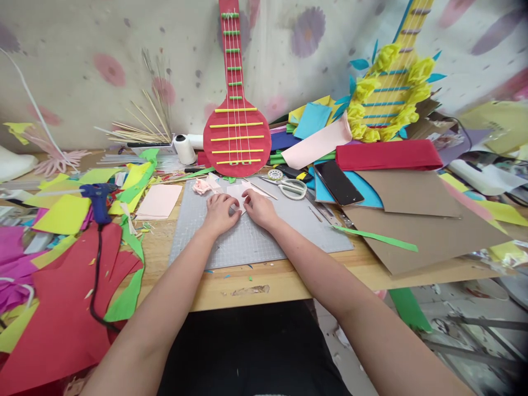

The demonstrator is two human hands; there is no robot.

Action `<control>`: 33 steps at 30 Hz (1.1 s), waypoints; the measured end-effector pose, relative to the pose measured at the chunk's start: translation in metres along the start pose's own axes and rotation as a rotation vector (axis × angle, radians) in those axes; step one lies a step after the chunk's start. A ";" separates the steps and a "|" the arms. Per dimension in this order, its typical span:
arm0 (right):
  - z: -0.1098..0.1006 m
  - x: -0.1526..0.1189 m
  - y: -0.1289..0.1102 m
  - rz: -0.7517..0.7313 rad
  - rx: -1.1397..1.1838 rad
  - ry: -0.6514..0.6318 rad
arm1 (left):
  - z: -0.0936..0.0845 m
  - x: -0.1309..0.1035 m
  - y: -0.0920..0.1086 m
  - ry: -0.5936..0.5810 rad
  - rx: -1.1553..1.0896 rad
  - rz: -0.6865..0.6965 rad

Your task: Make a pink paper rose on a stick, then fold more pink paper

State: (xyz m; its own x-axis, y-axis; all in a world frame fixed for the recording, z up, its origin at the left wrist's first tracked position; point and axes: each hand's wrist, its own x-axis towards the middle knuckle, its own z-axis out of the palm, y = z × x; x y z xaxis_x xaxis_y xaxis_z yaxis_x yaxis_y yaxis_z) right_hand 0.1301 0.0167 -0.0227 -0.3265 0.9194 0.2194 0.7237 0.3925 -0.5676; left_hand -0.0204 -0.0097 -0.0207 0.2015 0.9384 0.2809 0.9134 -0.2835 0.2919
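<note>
My left hand (pixel 221 213) and my right hand (pixel 259 208) are close together over the grey cutting mat (pixel 264 236). Both have curled fingers at a pale pink paper piece (pixel 239 191), which lies between them and partly behind them. Fingers of each hand pinch at its near edges. Just behind my left hand sits a crumpled pink paper flower (pixel 201 186). A thin stick (pixel 264 190) lies behind my right hand. Scissors with pale handles (pixel 293 188) rest farther right on the mat.
A red paper lute (pixel 237 137) leans at the back. Left are pink sheets (pixel 159 201), a blue glue gun (pixel 99 201) and coloured paper scraps. At right lie a black phone (pixel 339 182), brown cardboard (pixel 421 236) and a yellow instrument with flowers (pixel 388 93).
</note>
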 end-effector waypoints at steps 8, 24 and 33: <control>0.001 0.001 -0.001 0.006 -0.012 0.007 | 0.000 0.000 0.001 0.000 -0.013 -0.019; -0.002 -0.001 0.003 -0.088 -0.098 -0.021 | 0.004 0.002 0.002 0.015 -0.028 -0.081; -0.007 0.000 0.016 -0.131 -0.137 -0.003 | 0.003 0.003 0.003 0.016 -0.045 -0.102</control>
State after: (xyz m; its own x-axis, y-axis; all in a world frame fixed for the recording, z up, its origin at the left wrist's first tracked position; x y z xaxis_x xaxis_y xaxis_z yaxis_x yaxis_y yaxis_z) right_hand 0.1461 0.0235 -0.0266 -0.4253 0.8600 0.2820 0.7505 0.5093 -0.4211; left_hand -0.0157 -0.0077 -0.0218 0.1022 0.9598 0.2615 0.9121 -0.1954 0.3604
